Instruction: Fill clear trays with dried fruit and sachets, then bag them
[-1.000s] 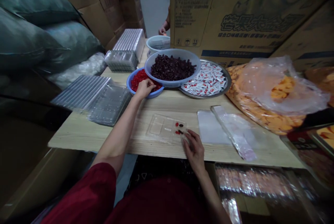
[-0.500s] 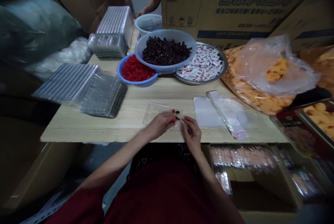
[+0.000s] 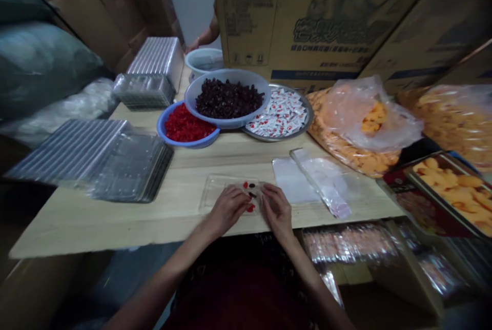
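Left hand [image 3: 228, 209] and right hand [image 3: 277, 210] curled, nearly touching, fingertips at a clear plastic tray [image 3: 215, 191] on the counter [image 3: 115, 222]; any pinch hidden. Red and dark fruit pieces [image 3: 246, 185] lie in the tray between the grips; blue bowl of red pieces [image 3: 184, 144] beyond.

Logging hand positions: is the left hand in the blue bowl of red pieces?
No, the left hand is at the clear plastic tray near the table's front edge, apart from the blue bowl.

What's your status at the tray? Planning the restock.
Left hand and right hand over clear plastic tray. Red and dark fruit pieces in it. Stacked trays off left.
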Available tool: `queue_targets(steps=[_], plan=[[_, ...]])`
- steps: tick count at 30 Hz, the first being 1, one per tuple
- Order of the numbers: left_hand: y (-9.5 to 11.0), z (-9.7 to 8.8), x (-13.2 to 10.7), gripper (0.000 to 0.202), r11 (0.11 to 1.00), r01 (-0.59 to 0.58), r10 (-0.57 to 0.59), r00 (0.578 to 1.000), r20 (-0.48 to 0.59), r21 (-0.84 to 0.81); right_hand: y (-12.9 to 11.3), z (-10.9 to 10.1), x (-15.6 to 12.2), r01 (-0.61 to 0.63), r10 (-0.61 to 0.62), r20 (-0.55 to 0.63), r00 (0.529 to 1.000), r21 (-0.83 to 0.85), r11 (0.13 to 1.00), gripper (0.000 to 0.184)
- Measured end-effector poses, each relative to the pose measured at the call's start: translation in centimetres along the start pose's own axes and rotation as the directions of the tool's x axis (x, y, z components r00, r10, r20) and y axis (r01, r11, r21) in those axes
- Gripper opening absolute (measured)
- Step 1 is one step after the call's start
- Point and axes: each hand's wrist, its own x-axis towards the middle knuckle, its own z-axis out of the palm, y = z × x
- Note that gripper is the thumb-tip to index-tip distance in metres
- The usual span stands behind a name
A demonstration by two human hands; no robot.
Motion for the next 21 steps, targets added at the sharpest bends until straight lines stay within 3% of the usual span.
queue_targets(steps=[2,5,7,8,10,13,16,19,21], plan=[[0.0,-0.4,-0.3,0.011,0.999,0.036,-0.037,0.994,-0.106,-0.013,0.3,-1.6,4.4,0.087,-0.091,-0.060,0.994,-0.065,0.994,0.023],[-0.2,-1.4,-1.1,0.010,0.995,0.088,-0.094,0.975,-0.201,-0.041,1.1,-4.0,13.6,0.138,-0.173,-0.109,0.979,-0.271,0.953,0.023],[-0.2,-1.9,-1.8,0.010,0.989,0.133,-0.143,0.961,-0.235,-0.058,2.0,-4.4,19.8,0.043,-0.037,0.022,0.999,-0.439,0.897,0.027],[-0.3,-2.1,-2.2,0.010,0.985,0.157,-0.169,0.953,-0.250,-0.067,2.6,-4.1,22.4,-0.008,0.090,0.138,0.986,-0.502,0.865,0.028],[-0.2,-2.2,-2.8,0.010,0.978,0.194,-0.209,0.936,-0.284,-0.080,3.8,-2.6,26.4,-0.020,0.185,0.275,0.943,-0.510,0.860,0.026],[-0.1,-2.2,-3.4,0.011,0.971,0.220,-0.239,0.919,-0.312,-0.095,5.1,0.6,29.0,-0.038,0.265,0.390,0.882,-0.501,0.864,0.029],[0.0,-2.3,-3.7,0.012,0.967,0.230,-0.254,0.908,-0.333,-0.109,5.8,2.1,29.3,-0.080,0.300,0.398,0.867,-0.484,0.872,0.019],[-0.1,-2.6,-4.0,0.012,0.961,0.244,-0.276,0.898,-0.342,-0.134,6.1,0.9,29.0,-0.157,0.306,0.306,0.902,-0.427,0.890,0.010],[-0.3,-2.8,-4.0,0.013,0.951,0.262,-0.305,0.887,-0.347,-0.165,6.1,-0.7,28.8,-0.219,0.308,0.211,0.928,-0.359,0.907,0.020]])
